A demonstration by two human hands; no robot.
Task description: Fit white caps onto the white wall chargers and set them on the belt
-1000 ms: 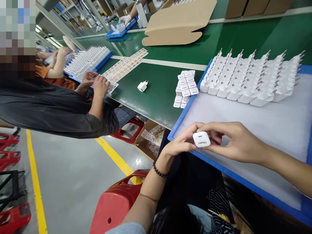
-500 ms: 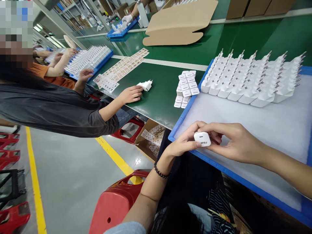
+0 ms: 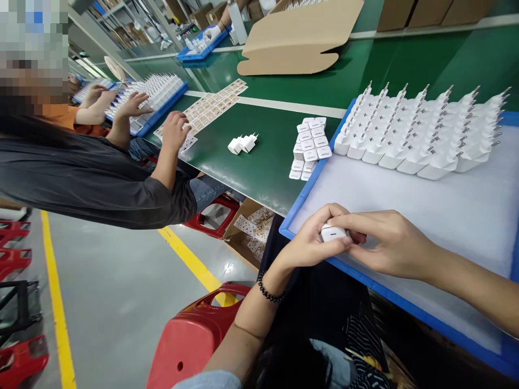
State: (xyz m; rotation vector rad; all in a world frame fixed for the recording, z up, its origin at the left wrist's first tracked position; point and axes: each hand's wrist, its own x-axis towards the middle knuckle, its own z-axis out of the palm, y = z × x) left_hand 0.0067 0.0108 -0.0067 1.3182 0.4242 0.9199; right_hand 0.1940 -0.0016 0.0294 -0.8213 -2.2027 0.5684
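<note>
Between my two hands is a small white charger plug [image 3: 332, 234], its face with a dark port slot turned towards me. My left hand [image 3: 314, 237] is closed round its left side, thumb across the lower front. From the right, my right hand [image 3: 381, 237] grips it too, fingers over the top and thumb close to the left thumb. Both hands are above the near edge of a blue tray [image 3: 292, 212] lined with white padding. Rows of white chargers [image 3: 421, 129] stand in the tray, metal pins up.
Left of the tray sits a stack of white chargers [image 3: 311, 141] on the green table [image 3: 263, 181]. Farther left lie a few loose chargers [image 3: 242, 143] and sticker sheets [image 3: 214, 108], beside a co-worker in a dark top [image 3: 101, 178]. A red stool [image 3: 186, 340] stands on the floor.
The charger in my hands has tilted, and my right fingers have moved over its top, so its printed text is now covered. The co-worker's hand has left the loose chargers and risen towards the sticker sheets.
</note>
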